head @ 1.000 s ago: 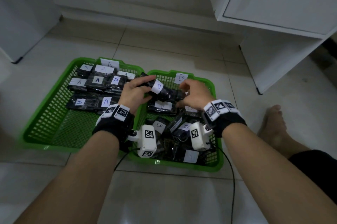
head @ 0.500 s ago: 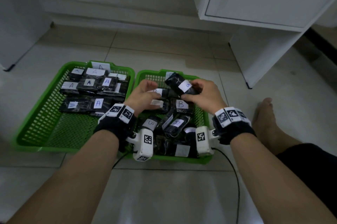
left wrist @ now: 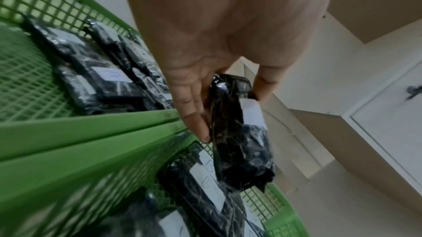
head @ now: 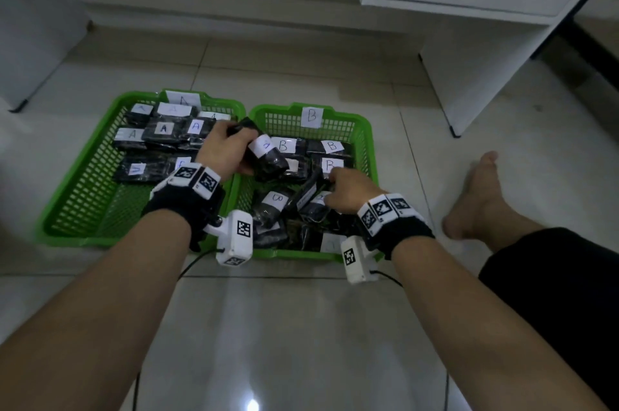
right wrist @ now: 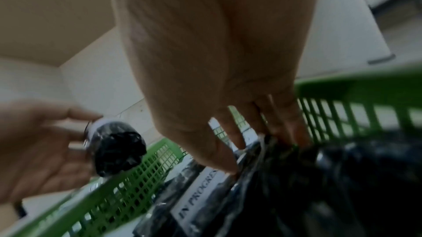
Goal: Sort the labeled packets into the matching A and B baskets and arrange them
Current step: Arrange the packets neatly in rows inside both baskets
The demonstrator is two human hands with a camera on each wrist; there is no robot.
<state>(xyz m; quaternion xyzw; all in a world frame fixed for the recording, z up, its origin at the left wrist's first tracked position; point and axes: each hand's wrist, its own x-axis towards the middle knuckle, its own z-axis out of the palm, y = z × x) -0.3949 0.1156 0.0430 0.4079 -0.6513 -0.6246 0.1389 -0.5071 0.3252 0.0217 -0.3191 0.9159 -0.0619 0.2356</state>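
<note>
Two green baskets stand side by side on the floor, the A basket (head: pixel 78 176) on the left and the B basket (head: pixel 367 142) on the right. Black packets with A labels (head: pixel 163 128) lie in rows in the left one. B packets (head: pixel 330 146) lie at the back of the right one, above a loose pile (head: pixel 278 203). My left hand (head: pixel 244 149) grips a black packet (head: pixel 268 156) (left wrist: pixel 239 141) over the baskets' shared rims; its white label is unreadable. My right hand (head: pixel 335 183) (right wrist: pixel 255 150) reaches into the pile and pinches a packet's edge (right wrist: pixel 274 143).
A bare foot (head: pixel 475 196) and leg rest on the tiles right of the B basket. A white cabinet (head: pixel 469 52) stands at the back right, another white unit (head: pixel 26 25) at the far left. Camera cables trail from both wrists.
The packet held up over the back of the B basket is now in my left hand alone, nearer the A basket. My right hand dropped back into the front pile.
</note>
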